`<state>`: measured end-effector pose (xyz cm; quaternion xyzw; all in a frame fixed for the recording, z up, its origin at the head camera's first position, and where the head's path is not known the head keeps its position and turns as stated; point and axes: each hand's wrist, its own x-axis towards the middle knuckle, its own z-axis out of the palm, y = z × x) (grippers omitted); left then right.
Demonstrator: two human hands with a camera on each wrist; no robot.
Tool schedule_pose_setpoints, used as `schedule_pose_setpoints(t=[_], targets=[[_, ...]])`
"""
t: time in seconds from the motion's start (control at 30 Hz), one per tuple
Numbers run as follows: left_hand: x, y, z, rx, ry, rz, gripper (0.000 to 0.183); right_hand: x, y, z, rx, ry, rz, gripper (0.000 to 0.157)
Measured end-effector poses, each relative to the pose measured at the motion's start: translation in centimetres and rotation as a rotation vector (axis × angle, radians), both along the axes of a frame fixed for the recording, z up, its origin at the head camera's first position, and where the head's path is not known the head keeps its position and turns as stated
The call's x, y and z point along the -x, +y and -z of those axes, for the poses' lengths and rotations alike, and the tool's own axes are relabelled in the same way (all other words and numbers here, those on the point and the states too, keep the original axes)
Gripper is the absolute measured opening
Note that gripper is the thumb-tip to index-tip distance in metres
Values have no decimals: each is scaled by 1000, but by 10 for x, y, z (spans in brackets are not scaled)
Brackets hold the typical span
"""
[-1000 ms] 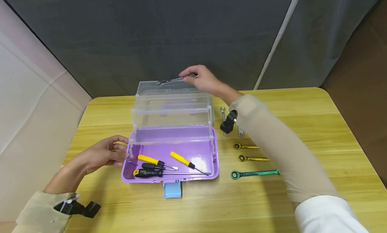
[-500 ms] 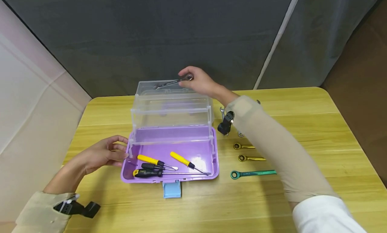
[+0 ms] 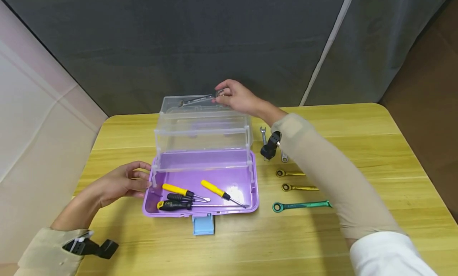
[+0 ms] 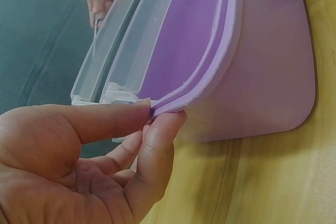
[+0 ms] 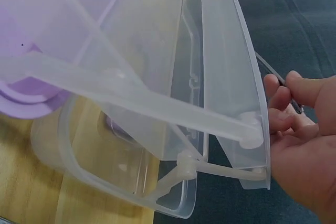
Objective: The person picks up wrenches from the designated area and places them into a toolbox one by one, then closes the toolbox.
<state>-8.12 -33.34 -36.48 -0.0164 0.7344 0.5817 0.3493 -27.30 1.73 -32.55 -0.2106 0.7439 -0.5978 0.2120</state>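
Note:
An open purple toolbox [image 3: 255,196] with clear folding trays [image 3: 204,121] stands on the table. My left hand [image 3: 123,182] pinches its left rim between thumb and index finger, plain in the left wrist view. At the back, my right hand [image 3: 239,98] holds a silver wrench [image 3: 196,101] by one end, its other end pointing left over the top tray. The right wrist view shows the wrench shaft [image 5: 270,68] between thumb and fingers, beside the tray's wall. Inside the purple base lie yellow-handled screwdrivers [image 3: 212,187] and black-handled screwdrivers [image 3: 175,205].
Right of the box lie silver wrenches [image 3: 263,135], partly under the right forearm, two gold ratchet wrenches [image 3: 298,187] and a green ratchet wrench [image 3: 302,205]. A blue latch [image 3: 203,224] hangs at the box's front. A dark curtain [image 3: 179,49] rises behind the table.
The wrench in my right hand has come down a little and shifted slightly left, closer over the top tray. My left hand has stayed on the rim.

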Motion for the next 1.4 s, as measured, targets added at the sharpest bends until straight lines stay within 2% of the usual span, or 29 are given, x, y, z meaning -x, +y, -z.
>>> schedule_pose_setpoints(t=[0.2,0.37,0.7,0.87,1.13,1.27,1.4], targets=[[0,1,1,1,-1,-2,35,5,6,0,-137,175,34,37],[0,1,2,3,-1,-6,35,5,9,-1,-253,266,59,37],[1,1,4,-15,-3,-3,32,2,3,3,-528,496,57,37],[1,2,5,-13,2,-2,33,-1,1,5,-594,534,75,39],[2,2,6,-14,3,-5,32,-2,-2,5,-692,546,96,44],[2,2,6,-18,0,-5,32,-3,-1,5,-674,547,94,41],[2,2,6,-13,-2,-5,32,-6,3,2,-598,551,82,37]])
